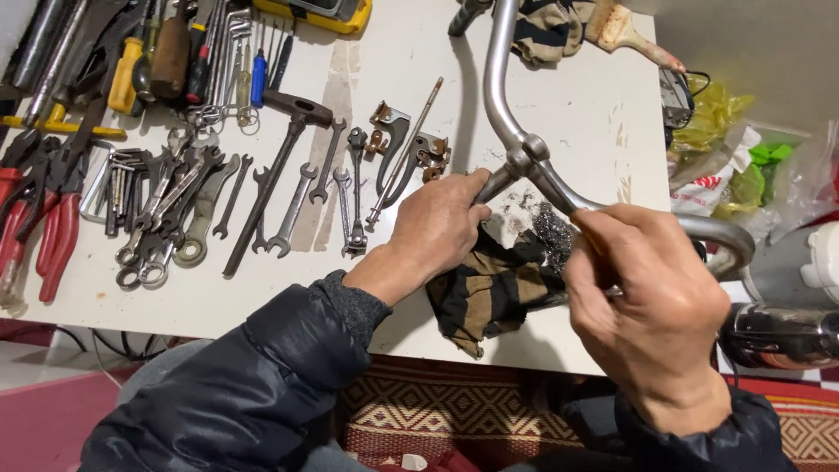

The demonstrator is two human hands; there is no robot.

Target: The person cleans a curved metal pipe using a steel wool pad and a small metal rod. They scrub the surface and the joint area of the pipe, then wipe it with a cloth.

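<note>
**Chrome handlebar gripped over the worktop**

Head view: the chrome handlebar [498,87] is held across the white worktop [393,288]. The left hand [437,229] is closed around the bar's stem just below the clamp [527,157]. The right hand [651,301] is curled shut over the bar's near bend, with a wad of steel wool [552,232] seen just beside its fingers. A striped rag [489,293] is spread beneath both hands. Spanners [293,210] and red-handled pliers [48,232] are laid out well to the left.
</note>
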